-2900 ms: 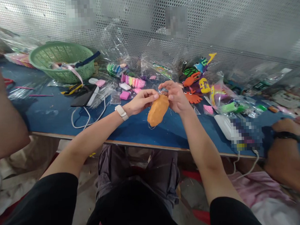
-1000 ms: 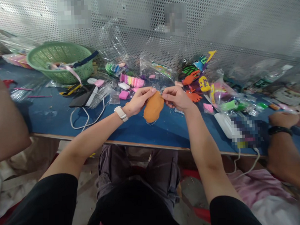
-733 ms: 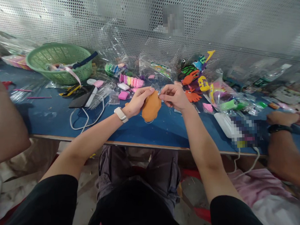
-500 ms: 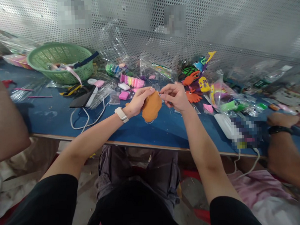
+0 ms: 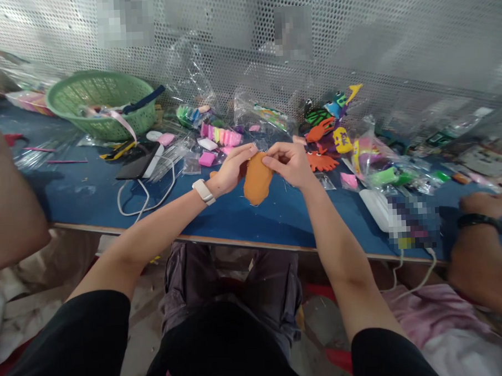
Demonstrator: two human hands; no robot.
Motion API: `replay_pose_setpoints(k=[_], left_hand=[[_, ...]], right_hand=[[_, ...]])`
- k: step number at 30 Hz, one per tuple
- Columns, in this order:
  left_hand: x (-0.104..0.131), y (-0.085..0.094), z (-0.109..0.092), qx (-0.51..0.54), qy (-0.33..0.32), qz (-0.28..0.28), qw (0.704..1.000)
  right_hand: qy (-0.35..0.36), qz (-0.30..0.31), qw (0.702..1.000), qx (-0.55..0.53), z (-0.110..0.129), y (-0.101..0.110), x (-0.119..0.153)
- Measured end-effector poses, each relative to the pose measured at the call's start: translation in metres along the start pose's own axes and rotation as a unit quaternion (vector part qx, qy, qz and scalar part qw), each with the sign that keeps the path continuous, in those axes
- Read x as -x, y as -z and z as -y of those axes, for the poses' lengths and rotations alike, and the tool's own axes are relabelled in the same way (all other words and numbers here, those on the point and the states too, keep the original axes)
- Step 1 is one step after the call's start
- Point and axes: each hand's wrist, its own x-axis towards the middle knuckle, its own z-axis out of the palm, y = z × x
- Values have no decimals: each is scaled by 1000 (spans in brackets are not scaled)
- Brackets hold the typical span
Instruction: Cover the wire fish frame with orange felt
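Observation:
A flat, rounded orange-brown piece (image 5: 257,181) with a wavy edge hangs above the blue table (image 5: 186,221). My left hand (image 5: 236,169) holds its upper left side, fingers bent behind it. At its upper right edge my right hand (image 5: 289,161) pinches it between thumb and forefinger. Beyond my hands lie pink clay packets (image 5: 207,158) and a row of pink and yellow pieces (image 5: 224,136). Just right of my right hand is an orange crab-like figure (image 5: 322,161).
A green basket (image 5: 102,128) stands at the back left, near a black phone (image 5: 135,164) with a white cable. On the right are a white device (image 5: 375,207), a yellow figure (image 5: 341,140) and a person's hand (image 5: 484,204). Another person's arm (image 5: 14,204) is at left.
The orange-brown piece has shifted slightly right and looks narrower. My right hand has moved left onto its upper edge. The person's hand at right has moved further right.

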Motion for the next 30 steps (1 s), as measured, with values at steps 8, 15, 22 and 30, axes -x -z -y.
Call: replay_pose_setpoints(k=[8, 15, 22, 30], left_hand=[[0, 2, -2, 7, -11, 62, 998], [0, 0, -2, -21, -16, 74, 997], [-1, 4, -2, 11, -3, 96, 995], [-2, 12, 0, -31, -8, 106, 994]], right_hand=[[-10, -8, 998, -58, 4, -1, 0], [50, -9, 999, -8, 3, 4, -3], [17, -19, 999, -39, 6, 1, -3], [30, -24, 998, -55, 7, 3, -4]])
